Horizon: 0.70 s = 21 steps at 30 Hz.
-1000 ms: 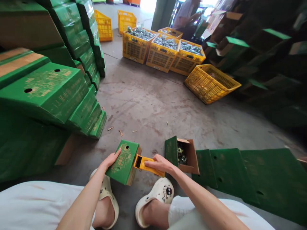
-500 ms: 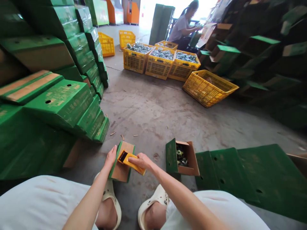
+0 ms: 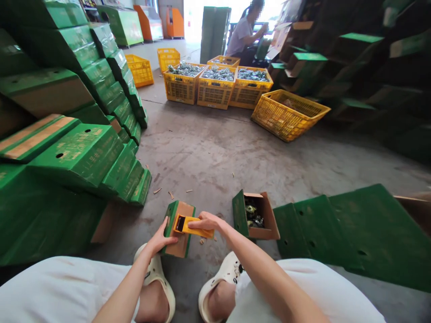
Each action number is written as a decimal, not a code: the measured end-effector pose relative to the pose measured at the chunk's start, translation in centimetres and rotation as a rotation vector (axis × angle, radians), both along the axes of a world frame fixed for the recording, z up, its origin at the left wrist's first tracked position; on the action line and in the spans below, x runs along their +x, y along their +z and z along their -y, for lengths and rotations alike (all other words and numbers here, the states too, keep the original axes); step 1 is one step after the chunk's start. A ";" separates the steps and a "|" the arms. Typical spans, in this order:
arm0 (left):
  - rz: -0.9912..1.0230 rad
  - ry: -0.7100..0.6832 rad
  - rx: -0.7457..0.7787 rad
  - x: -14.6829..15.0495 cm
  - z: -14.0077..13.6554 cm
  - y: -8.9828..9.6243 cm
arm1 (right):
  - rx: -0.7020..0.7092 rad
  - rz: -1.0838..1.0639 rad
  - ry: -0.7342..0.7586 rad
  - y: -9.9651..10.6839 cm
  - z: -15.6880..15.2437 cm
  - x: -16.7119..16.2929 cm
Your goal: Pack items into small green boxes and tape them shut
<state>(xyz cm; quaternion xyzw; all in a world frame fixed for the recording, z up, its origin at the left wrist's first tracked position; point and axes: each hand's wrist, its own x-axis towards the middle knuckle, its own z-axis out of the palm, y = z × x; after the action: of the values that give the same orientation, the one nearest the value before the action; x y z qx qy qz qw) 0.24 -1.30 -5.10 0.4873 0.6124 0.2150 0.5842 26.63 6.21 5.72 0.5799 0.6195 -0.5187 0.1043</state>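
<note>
Between my feet a small green-and-brown cardboard box (image 3: 182, 249) stands tilted, its brown face up. My left hand (image 3: 160, 237) grips the box's left side, thumb lying over the brown face and fingers along the green side. In my right hand (image 3: 207, 220) is a yellow hand tool (image 3: 198, 230) with a dark opening at its front end; its exact kind is unclear. That front end lies against or just above the brown face. To the right, an open green carton (image 3: 238, 217) holds shiny wrapped items (image 3: 256, 216).
Green cartons (image 3: 77, 150) are stacked at left, and more green cartons (image 3: 350, 233) stand at right. Yellow crates (image 3: 215, 94) with shiny packets stand ahead, near a tilted yellow crate (image 3: 286, 119). A seated person (image 3: 244, 36) is behind them. Scraps (image 3: 171, 195) lie on the floor.
My left hand has shifted from the box's upper edge to a grip with the thumb over its brown face. The box and yellow tool sit slightly further right, and the view has shifted.
</note>
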 end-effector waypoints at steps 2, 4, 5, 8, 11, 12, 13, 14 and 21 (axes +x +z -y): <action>0.041 -0.003 0.039 0.4 -1.0 -0.1 | 0.014 -0.016 -0.042 0.0 -0.1 0.7; 0.008 -0.011 0.078 0.9 -2.0 -0.2 | 0.031 -0.017 -0.104 -0.1 -0.4 0.8; -0.051 -0.017 0.095 1.2 -2.4 -0.2 | 0.048 -0.012 -0.129 -0.3 -0.5 0.6; -0.397 -0.019 0.117 3.1 -2.3 0.1 | 0.114 0.024 -0.153 -0.7 -1.0 -0.5; -0.743 -0.043 0.176 5.7 -0.9 0.5 | 0.136 0.061 -0.138 -0.8 -1.3 -1.5; -0.801 -0.050 0.213 6.5 -0.3 0.7 | 0.135 0.073 -0.138 -0.8 -1.3 -1.7; -0.839 -0.051 0.243 7.2 0.2 0.9 | 0.134 0.081 -0.140 -0.7 -1.2 -1.8; -0.858 -0.049 0.263 7.6 0.5 1.1 | 0.130 0.087 -0.143 -0.5 -1.0 -1.8; -0.852 -0.118 0.269 7.4 0.3 1.8 | 0.043 0.100 -0.159 1.4 2.1 2.6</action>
<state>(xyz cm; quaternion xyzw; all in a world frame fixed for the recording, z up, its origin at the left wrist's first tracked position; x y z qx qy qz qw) 7.61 -1.58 -3.27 0.6380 0.7360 0.0391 0.2230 29.28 4.08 7.11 0.6544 0.5768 -0.4822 0.0811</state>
